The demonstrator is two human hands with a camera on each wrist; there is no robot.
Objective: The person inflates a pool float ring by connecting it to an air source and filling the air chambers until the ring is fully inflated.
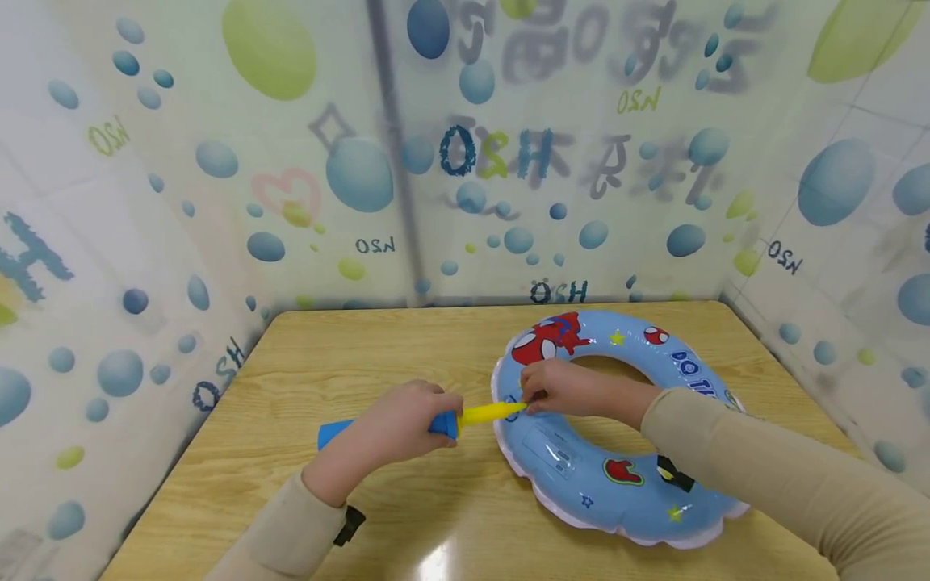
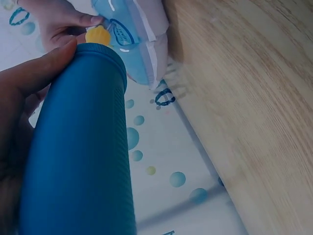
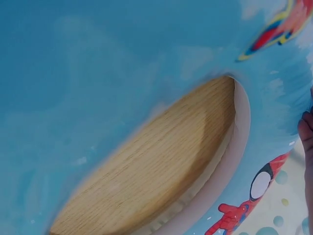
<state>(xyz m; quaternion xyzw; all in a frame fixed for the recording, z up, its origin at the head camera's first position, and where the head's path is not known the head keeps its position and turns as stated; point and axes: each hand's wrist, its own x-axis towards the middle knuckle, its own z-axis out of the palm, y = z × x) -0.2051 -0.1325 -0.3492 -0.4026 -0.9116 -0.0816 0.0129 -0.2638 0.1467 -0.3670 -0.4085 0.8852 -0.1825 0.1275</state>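
Observation:
My left hand grips a blue hand pump, its fingers and thumb wrapped round the body. The yellow nozzle points right, toward a light-blue inflatable swim ring with red cartoon prints. At the ring's left side, my right hand pinches the valve where the nozzle tip meets it. Between the fingers the valve is mostly hidden; how far the tip goes in, I cannot tell. The right wrist view is filled by the ring, with only part of the right hand at the edge.
The ring lies on a wooden table, to the right, looking rounded and full. Patterned curtains with bubble prints stand behind the table and on both sides. My right forearm crosses over the ring's hole.

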